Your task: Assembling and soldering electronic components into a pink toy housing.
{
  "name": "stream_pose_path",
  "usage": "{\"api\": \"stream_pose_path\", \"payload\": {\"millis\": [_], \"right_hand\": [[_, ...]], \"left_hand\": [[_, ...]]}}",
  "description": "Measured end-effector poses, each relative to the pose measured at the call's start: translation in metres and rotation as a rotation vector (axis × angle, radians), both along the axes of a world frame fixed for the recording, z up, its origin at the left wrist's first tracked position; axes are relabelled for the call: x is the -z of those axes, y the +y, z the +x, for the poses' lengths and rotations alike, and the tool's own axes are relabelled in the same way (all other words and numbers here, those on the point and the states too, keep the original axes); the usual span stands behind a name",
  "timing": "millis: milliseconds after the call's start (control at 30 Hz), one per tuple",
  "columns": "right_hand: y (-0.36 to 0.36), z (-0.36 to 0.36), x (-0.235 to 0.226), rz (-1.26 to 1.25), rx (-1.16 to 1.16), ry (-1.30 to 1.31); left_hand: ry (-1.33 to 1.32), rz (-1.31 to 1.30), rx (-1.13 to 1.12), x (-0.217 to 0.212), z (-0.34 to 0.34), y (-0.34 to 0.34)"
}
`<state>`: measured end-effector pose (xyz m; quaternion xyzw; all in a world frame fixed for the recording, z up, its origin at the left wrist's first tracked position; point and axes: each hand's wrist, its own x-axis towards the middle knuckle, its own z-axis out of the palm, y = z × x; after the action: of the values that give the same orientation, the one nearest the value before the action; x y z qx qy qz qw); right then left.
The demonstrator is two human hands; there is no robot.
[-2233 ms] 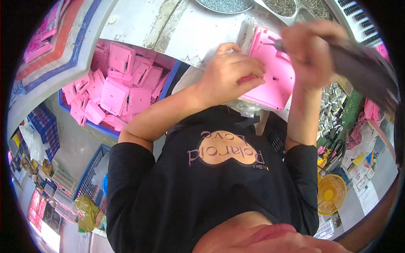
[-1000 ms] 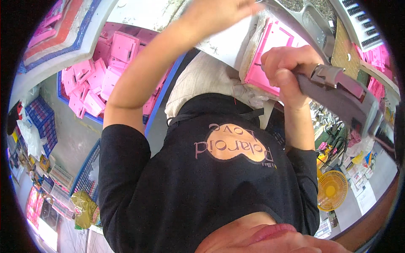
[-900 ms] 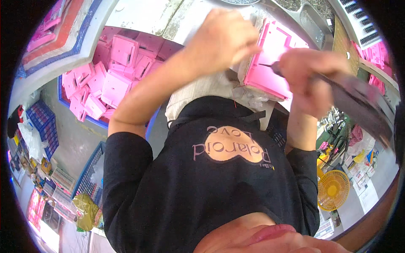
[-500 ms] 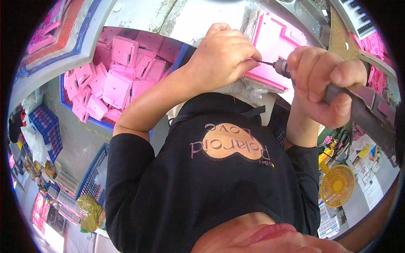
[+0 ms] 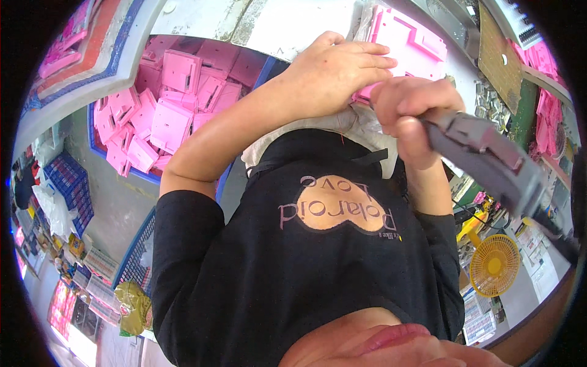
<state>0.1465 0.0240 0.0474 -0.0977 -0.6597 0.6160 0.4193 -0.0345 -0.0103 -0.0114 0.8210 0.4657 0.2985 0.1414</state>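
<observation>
At the edge of the white bench [image 5: 293, 24], a pink plastic part [image 5: 406, 46] was pressed down by the left hand [image 5: 333, 73], whose fingers [image 5: 367, 61] were laid flat and close together over its near side. A grey power screwdriver [image 5: 489, 162] was gripped by the right hand [image 5: 409, 116], its fingers curled tightly around the body just beside the part. More pink parts were seen heaped in a blue crate [image 5: 92, 131] below the bench, at the left.

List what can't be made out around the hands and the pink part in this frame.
- Head view: driver tip, hidden behind the right hand.
- Near edge of the pink plastic part, covered by the left hand.
- Rear of the grey power screwdriver, blurred and cut off near the rim.
- Pink parts in the blue bin: details too small.
</observation>
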Motion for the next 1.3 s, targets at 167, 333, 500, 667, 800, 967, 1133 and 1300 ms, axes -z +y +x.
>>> {"api": "stream_pose_path", "payload": {"millis": [167,333,500,667,800,967,1133,1300], "right_hand": [[-0.008,0.002,-0.006,0.175,0.066,-0.242],[0.013,0.027,-0.008,0.136,0.131,-0.075],[0.062,0.098,-0.02,0.015,0.231,0.209],[0.087,0.104,0.022,-0.102,0.327,0.213],[0.095,0.095,0.005,-0.056,0.337,0.28],[0.095,0.091,0.029,-0.134,0.401,0.129],[0.056,0.101,0.005,-0.174,0.259,0.15],[0.049,0.103,0.012,-0.111,0.273,0.105]], "left_hand": [[-0.016,-0.051,0.019,-0.002,0.002,-0.004],[0.065,-0.012,0.027,-0.015,0.004,0.005],[-0.064,0.12,-0.019,-0.012,0.043,0.031],[0.056,0.149,-0.05,-0.003,0.064,0.04],[0.087,0.137,-0.054,-0.006,0.065,0.042],[0.073,0.141,-0.042,-0.004,0.068,0.043],[0.078,0.15,-0.07,-0.004,0.068,0.039],[-0.067,0.128,-0.089,-0.005,0.062,0.056]]}}
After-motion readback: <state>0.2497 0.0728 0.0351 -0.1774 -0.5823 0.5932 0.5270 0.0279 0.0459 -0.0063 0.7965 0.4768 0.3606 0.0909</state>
